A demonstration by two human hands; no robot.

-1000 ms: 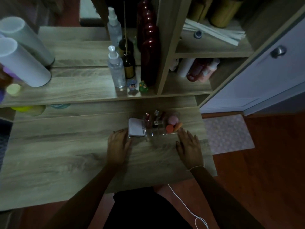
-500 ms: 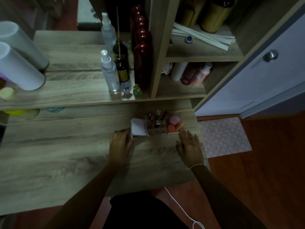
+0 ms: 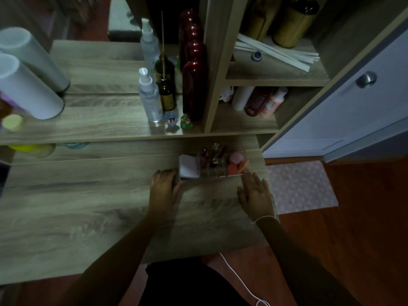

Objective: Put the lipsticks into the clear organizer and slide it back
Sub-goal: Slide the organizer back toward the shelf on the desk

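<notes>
The clear organizer (image 3: 220, 174) sits at the back right of the wooden desk (image 3: 88, 206), near the shelf edge. Inside it stand lipsticks (image 3: 204, 154), a white compact (image 3: 188, 166) at its left end, and pink and orange sponges (image 3: 236, 162) at its right end. My left hand (image 3: 164, 187) lies flat with fingertips against the organizer's front left corner. My right hand (image 3: 256, 193) lies flat with fingertips at the front right corner. Neither hand wraps around it.
A raised shelf (image 3: 99, 127) behind carries a clear spray bottle (image 3: 150, 98), a brown diffuser bottle (image 3: 167, 93), a dark red bottle (image 3: 194, 89), two small figurines (image 3: 180, 122) and a white cylinder (image 3: 26, 89). The desk's right edge drops to floor with a pink mat (image 3: 300, 186).
Both hands and the organizer have slid a little farther back toward the shelf. The camera view has shifted slightly.
</notes>
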